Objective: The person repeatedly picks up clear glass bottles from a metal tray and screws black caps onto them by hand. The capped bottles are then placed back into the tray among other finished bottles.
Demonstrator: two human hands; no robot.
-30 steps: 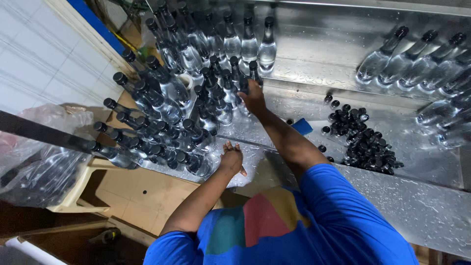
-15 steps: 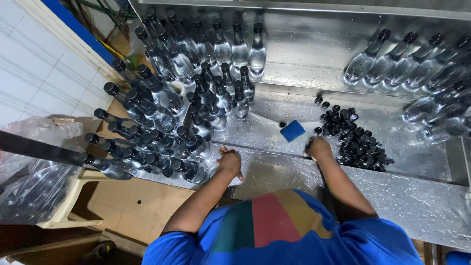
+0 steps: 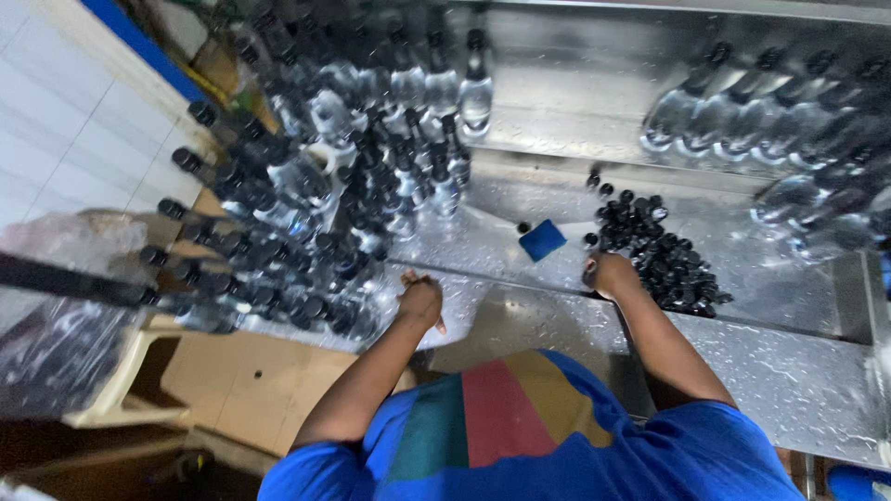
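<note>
Right hand (image 3: 608, 275) curled at the black caps (image 3: 664, 260) (grip hidden); left hand (image 3: 420, 301) loosely closed beside the bottles (image 3: 325, 232).

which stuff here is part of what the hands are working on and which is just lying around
In hand:
- right hand at the edge of the pile of black bottle caps
- left hand beside the capped clear bottles on the wet metal table

Lying about:
- blue block, touched by neither hand
- cardboard box
- clear plastic bag
</note>
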